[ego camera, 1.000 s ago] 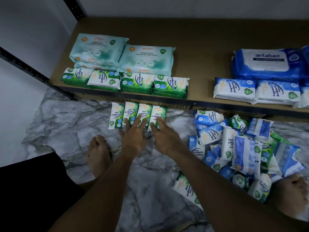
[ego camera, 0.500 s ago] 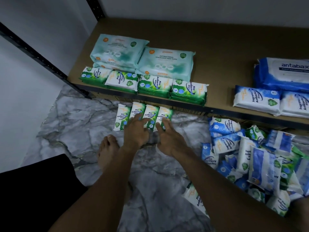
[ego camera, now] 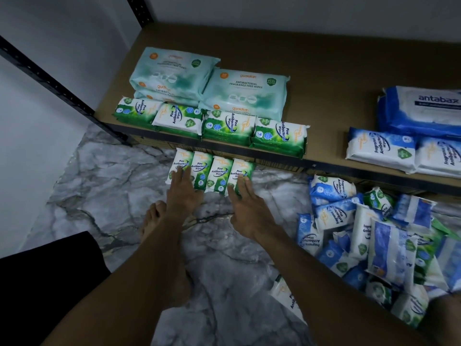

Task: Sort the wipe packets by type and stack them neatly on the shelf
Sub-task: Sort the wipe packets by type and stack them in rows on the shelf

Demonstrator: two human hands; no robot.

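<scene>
Left hand (ego camera: 183, 196) lies flat on the left end of the pine row (ego camera: 215, 174), fingers straight, gripping nothing; right hand (ego camera: 247, 208) rests just as open on the row's right end. Row sits on the floor (ego camera: 112, 186) just in front of the shelf (ego camera: 324, 71). I'd press both ends inward evenly so all four lift without buckling.

- Four pine packets (ego camera: 212, 172) lie side by side on the floor (ego camera: 112, 176), just before the shelf (ego camera: 324, 71).
- A packet heap (ego camera: 374, 240) lies on the floor to their right.
</scene>
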